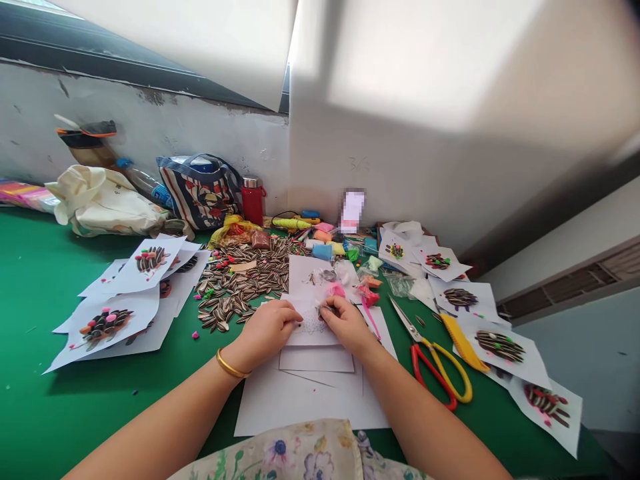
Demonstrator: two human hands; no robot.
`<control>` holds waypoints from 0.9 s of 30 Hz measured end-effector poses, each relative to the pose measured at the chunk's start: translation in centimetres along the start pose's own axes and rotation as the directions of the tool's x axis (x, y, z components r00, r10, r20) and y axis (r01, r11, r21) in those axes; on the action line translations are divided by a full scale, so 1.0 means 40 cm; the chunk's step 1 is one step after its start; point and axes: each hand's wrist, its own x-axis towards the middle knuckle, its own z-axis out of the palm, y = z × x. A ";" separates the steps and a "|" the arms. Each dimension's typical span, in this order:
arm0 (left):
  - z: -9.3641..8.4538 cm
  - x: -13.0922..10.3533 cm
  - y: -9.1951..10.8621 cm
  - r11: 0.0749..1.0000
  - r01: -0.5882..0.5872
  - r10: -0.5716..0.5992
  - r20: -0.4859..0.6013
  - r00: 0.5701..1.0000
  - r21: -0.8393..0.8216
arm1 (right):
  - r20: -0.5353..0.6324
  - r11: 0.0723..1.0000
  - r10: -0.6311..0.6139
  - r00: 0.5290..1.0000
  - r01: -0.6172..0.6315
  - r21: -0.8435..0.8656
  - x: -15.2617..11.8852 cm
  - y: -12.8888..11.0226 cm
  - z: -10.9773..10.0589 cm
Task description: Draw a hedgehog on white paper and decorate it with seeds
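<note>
My left hand (270, 330), with a gold bangle at its wrist, rests at the left side of a white paper (315, 338) with a printed outline drawing. Its fingers are curled together over the sheet's edge, with a tiny dark speck at their tips. Over the drawing's right part, my right hand (347, 325) pinches a small dark bit too small to name. Pink clay (335, 289) lies just beyond the right fingertips. A heap of striped sunflower seeds (260, 280) spreads beyond my left hand. More white sheets (300, 400) lie under the drawing.
Red-and-yellow-handled scissors (425, 360) lie open at right, beside a yellow strip (463, 341). Seed-decorated papers (500, 343) line the right edge; another stack (107, 327) sits left. Clay packets (325, 250), a red bottle (253, 201), a striped bag (200, 193) and a cream bag (103, 200) stand along the wall.
</note>
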 end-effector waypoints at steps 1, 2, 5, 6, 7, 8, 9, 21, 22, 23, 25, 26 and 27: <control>0.000 0.000 0.000 1.000 0.008 -0.008 -0.017 1.000 -0.006 | -0.010 1.000 -0.026 1.000 0.026 -0.017 -0.001 -0.001 0.000; 0.000 -0.001 0.001 1.000 0.018 -0.019 -0.034 0.999 -0.012 | -0.034 0.997 -0.062 0.998 0.060 -0.040 -0.001 -0.002 -0.004; -0.001 -0.002 0.002 0.998 0.044 -0.047 -0.075 0.996 -0.034 | -0.171 0.966 -0.208 0.963 0.174 -0.193 0.006 -0.007 -0.040; -0.001 -0.002 0.002 0.998 0.047 -0.051 -0.084 0.995 -0.041 | -0.214 0.941 -0.258 0.942 0.195 -0.275 0.011 -0.008 -0.060; -0.001 -0.002 0.002 0.998 0.049 -0.053 -0.093 0.994 -0.046 | -0.251 0.910 -0.299 0.921 0.196 -0.366 0.016 -0.009 -0.081; -0.001 -0.002 0.003 0.997 0.051 -0.055 -0.100 0.993 -0.049 | -0.270 0.875 -0.336 0.902 0.192 -0.445 0.022 -0.009 -0.103; -0.001 -0.002 0.004 0.997 0.054 -0.059 -0.108 0.992 -0.052 | -0.294 0.841 -0.364 0.884 0.176 -0.511 0.027 -0.008 -0.122; -0.006 -0.004 0.018 0.995 0.068 -0.075 -0.108 0.991 -0.071 | -0.355 0.728 -0.321 0.878 -0.011 -0.685 0.049 0.019 -0.210; -0.004 -0.004 0.017 0.995 0.068 -0.076 -0.111 0.991 -0.075 | -0.382 0.713 -0.311 0.870 -0.052 -0.699 0.049 0.018 -0.223; -0.002 -0.005 0.016 0.995 0.067 -0.075 -0.113 0.991 -0.078 | -0.396 0.688 -0.291 0.871 -0.098 -0.719 0.047 0.019 -0.234; 0.000 -0.006 0.015 0.995 0.064 -0.073 -0.117 0.990 -0.079 | -0.391 0.618 -0.235 0.890 -0.174 -0.767 0.043 0.022 -0.244; 0.001 -0.006 0.014 0.995 0.062 -0.072 -0.120 0.990 -0.079 | -0.377 0.582 -0.208 0.903 -0.195 -0.789 0.041 0.024 -0.245; 0.001 -0.006 0.014 0.995 0.060 -0.069 -0.121 0.990 -0.081 | -0.360 0.551 -0.183 0.915 -0.208 -0.808 0.040 0.027 -0.243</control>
